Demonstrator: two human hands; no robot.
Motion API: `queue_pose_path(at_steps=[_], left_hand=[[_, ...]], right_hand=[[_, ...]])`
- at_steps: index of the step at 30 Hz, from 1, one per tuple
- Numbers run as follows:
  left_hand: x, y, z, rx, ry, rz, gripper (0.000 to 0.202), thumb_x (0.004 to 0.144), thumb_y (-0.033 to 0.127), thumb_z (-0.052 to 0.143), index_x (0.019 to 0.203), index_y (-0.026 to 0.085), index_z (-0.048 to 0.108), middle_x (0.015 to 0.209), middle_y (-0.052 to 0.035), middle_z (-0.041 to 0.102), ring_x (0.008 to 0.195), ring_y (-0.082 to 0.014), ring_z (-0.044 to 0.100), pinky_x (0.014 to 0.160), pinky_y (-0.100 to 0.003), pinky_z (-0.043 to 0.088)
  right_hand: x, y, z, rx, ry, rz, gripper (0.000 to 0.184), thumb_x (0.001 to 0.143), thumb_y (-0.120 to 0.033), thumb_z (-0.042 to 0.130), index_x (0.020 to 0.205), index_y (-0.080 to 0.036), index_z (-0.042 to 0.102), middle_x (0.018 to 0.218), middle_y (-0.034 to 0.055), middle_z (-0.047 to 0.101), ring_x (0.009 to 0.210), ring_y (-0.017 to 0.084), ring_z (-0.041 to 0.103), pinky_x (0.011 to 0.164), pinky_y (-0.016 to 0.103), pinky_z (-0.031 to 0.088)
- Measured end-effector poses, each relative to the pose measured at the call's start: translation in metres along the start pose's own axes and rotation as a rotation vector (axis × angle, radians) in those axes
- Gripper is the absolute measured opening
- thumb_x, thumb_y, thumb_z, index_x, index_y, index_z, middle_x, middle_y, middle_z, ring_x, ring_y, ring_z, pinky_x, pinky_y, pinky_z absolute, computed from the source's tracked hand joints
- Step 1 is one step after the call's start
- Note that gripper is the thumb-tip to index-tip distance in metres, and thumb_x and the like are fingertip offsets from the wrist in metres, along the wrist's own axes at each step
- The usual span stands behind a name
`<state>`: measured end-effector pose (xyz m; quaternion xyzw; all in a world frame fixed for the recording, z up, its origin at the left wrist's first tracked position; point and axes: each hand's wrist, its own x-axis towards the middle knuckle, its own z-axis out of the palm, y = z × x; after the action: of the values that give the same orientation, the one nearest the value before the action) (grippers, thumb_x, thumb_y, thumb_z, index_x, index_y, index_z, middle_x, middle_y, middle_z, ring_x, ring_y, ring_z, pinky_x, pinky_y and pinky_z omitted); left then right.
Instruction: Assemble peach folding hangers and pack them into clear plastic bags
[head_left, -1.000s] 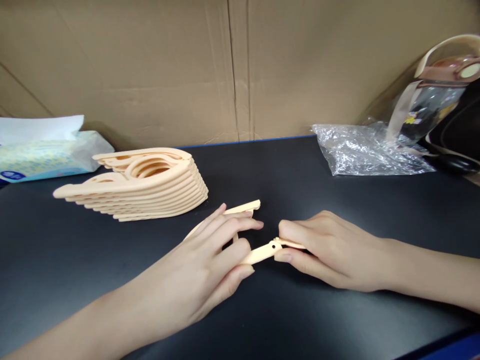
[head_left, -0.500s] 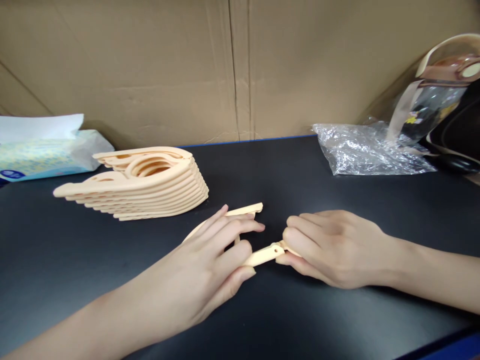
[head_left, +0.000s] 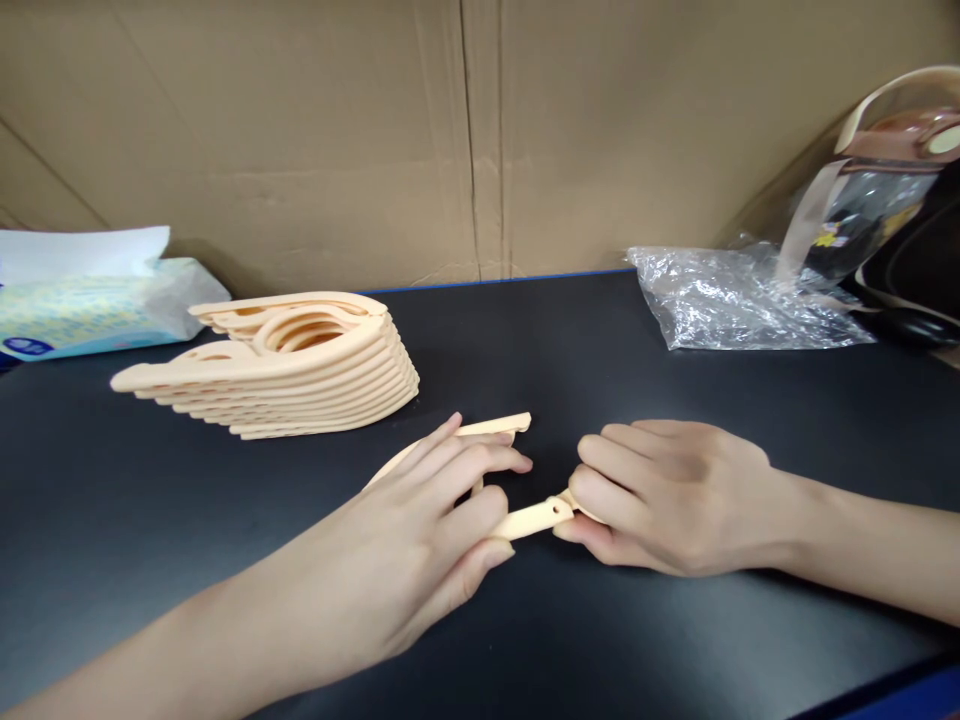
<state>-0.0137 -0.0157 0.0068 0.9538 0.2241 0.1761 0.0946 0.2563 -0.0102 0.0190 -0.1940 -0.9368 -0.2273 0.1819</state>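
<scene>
My left hand grips a cream plastic piece between thumb and curled index finger, with its other fingers stretched over the piece. One arm of the piece shows beyond those fingers; its middle is covered. A small round hole marks the near arm's right end. There, my right hand is closed on a smaller cream plastic part, which meets that end. Most of this part is hidden by the fingers. A neat stack of cream plastic pieces, each with two long arms and a curved inner loop, lies behind my left hand.
A tissue pack lies at the far left. On the right are a crumpled clear plastic bag and a clear bottle with a pinkish lid. Behind the black tabletop stands a cardboard wall.
The plastic piece and my left fingers have shifted slightly down and right. My right hand has turned a little at the joint, still closed. The whole view has drifted slightly.
</scene>
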Motion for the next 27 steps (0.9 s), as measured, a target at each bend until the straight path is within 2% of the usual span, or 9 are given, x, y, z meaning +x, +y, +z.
queue_pose_path(at_steps=[9, 15, 20, 27], left_hand=[[0.0041, 0.0018, -0.0071, 0.016, -0.052, 0.029, 0.016, 0.107, 0.017, 0.049, 0.106, 0.018, 0.065, 0.134, -0.0099, 0.070, 0.142, -0.0238, 0.057, 0.133, -0.047, 0.028], [0.0012, 0.0015, -0.0021, 0.004, 0.002, 0.023, 0.019, 0.109, 0.019, 0.045, 0.110, 0.020, 0.064, 0.136, -0.0079, 0.068, 0.147, -0.0203, 0.051, 0.135, -0.043, 0.021], [0.0047, 0.0030, -0.0073, 0.023, -0.069, 0.031, 0.016, 0.107, 0.017, 0.048, 0.107, 0.018, 0.065, 0.133, -0.0102, 0.070, 0.143, -0.0239, 0.057, 0.132, -0.048, 0.029], [0.0011, 0.0025, -0.0033, 0.002, -0.001, 0.021, 0.015, 0.106, 0.016, 0.048, 0.105, 0.020, 0.063, 0.134, -0.0085, 0.069, 0.144, -0.0221, 0.056, 0.133, -0.044, 0.027]], right_hand=[[-0.0004, -0.0039, 0.0044, 0.097, 0.044, 0.075, 0.040, 0.106, -0.026, 0.043, 0.068, -0.022, 0.052, 0.060, -0.0041, 0.047, 0.051, 0.013, 0.038, 0.052, 0.030, 0.029], [-0.0018, -0.0035, 0.0051, 0.116, 0.049, 0.079, 0.036, 0.104, -0.025, 0.046, 0.069, -0.023, 0.051, 0.060, -0.0047, 0.045, 0.052, 0.013, 0.037, 0.052, 0.028, 0.029], [-0.0007, -0.0044, 0.0057, 0.123, 0.053, 0.079, 0.036, 0.103, -0.025, 0.047, 0.068, -0.023, 0.051, 0.059, -0.0046, 0.046, 0.052, 0.013, 0.038, 0.051, 0.029, 0.030], [-0.0009, -0.0042, 0.0051, 0.126, 0.039, 0.078, 0.035, 0.103, -0.024, 0.047, 0.069, -0.023, 0.051, 0.059, -0.0047, 0.046, 0.052, 0.013, 0.038, 0.051, 0.029, 0.029]])
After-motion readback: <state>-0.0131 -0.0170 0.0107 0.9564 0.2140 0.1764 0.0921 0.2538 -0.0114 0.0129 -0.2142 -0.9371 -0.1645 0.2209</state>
